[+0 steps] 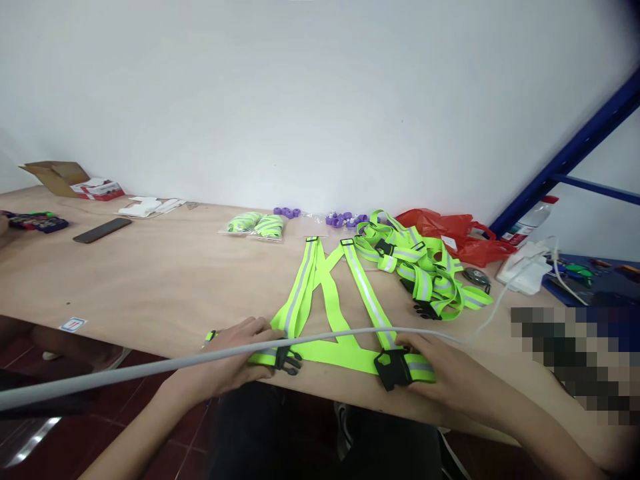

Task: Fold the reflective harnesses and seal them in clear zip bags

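A neon-yellow reflective harness [367, 287] with silver stripes lies spread on the table before me, its two shoulder straps crossing towards the back. My left hand [235, 353] grips the waist strap beside the black male buckle half [289, 360], whose prongs point right. At the other end, my right hand [435, 367] holds the strap by the black female buckle half [393, 369]. The two buckle halves are apart. A pale cable [200, 359] passes in front of both hands and hides part of the left one.
More reflective harnesses [425, 267] lie tangled at the right, near a red plastic bag [450, 233] and a tape measure [476, 277]. Behind are bagged straps [267, 227] and purple rolls [345, 220]. A phone [103, 230] lies at left; another person's hand [3, 224] shows at the far-left edge.
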Demonstrator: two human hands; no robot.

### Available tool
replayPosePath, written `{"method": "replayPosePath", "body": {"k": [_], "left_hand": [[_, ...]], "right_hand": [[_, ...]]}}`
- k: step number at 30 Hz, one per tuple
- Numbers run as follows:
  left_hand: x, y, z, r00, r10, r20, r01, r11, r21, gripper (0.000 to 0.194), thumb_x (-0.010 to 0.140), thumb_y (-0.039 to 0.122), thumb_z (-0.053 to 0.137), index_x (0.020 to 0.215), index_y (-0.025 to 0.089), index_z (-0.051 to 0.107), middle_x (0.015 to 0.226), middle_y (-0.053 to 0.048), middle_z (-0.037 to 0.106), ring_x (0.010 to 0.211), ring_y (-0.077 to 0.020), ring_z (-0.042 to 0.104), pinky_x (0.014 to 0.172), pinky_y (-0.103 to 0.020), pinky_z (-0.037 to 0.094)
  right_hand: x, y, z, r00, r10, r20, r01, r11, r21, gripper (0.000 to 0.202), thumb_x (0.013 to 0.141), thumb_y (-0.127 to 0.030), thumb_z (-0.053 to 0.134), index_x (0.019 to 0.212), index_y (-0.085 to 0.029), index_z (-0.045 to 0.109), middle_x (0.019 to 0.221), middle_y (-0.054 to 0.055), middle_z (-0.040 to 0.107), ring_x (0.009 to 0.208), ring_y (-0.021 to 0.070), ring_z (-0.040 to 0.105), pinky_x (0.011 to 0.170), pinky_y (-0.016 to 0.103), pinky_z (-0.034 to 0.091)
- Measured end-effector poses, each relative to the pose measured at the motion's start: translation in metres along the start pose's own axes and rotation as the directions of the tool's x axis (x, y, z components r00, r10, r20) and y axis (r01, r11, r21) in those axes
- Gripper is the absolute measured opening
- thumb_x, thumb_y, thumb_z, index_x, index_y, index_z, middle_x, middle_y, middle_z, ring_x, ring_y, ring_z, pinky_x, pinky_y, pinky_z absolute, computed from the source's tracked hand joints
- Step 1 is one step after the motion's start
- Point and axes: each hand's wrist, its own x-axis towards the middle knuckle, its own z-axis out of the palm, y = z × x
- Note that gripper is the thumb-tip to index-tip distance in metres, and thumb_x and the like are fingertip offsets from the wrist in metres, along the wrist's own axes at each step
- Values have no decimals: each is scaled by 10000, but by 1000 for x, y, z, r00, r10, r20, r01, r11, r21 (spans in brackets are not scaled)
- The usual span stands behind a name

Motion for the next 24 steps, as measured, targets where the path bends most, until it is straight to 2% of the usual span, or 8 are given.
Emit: {"method": "replayPosePath", "body": {"k": [4,9,13,16,20,24], "left_hand": [[6,6,3,999,48,-20,-46,995,87,405,938,399,659,1334,349,591,1221,-63,611,1086,-278,609,868,-350,522],[15,4,13,995,96,16,-97,987,129,414,899,341,702,1301,298,614,1221,-84,579,1089,-304,590,878,-391,514],[18,-2,21,998,60,-7,-59,989,133,464,887,394,706,1327,298,596,1162,-78,571,1051,-292,594,885,-379,511],[20,-5,22,999,48,14,-50,990,134,488,894,351,693,1365,305,573,1128,-74,564,1044,-288,599,894,-381,510],[27,-8,18,996,27,89,-38,992,120,581,831,308,762,1379,296,570,1168,-80,568,1075,-307,609,902,-391,513],[36,-13,15,990,71,121,-79,995,64,588,817,399,777,1364,306,580,1094,-57,596,1030,-288,629,875,-359,520]], "right_hand": [[-5,-5,-4,999,-2,33,0,998,58,606,794,-357,718,1381,-413,579,1405,45,623,1280,356,574,1070,482,462],[-8,-22,-10,987,-22,160,8,996,86,588,907,-364,594,1484,-353,488,1489,69,529,1353,338,501,1124,504,397],[-5,-28,-5,981,-32,191,29,999,20,630,835,-259,632,1452,-343,537,1395,97,558,1245,330,567,1061,489,451],[-2,-31,-1,983,-68,171,76,996,-39,676,770,-194,659,1421,-353,573,1324,99,591,1184,332,591,1024,479,466],[1,-36,-1,984,-75,160,88,993,-74,708,732,-178,690,1410,-353,583,1267,94,618,1121,320,616,960,427,491],[1,-33,3,990,-89,106,91,996,-18,678,727,-216,722,1383,-338,602,1235,78,622,1057,282,643,902,357,511]]}}
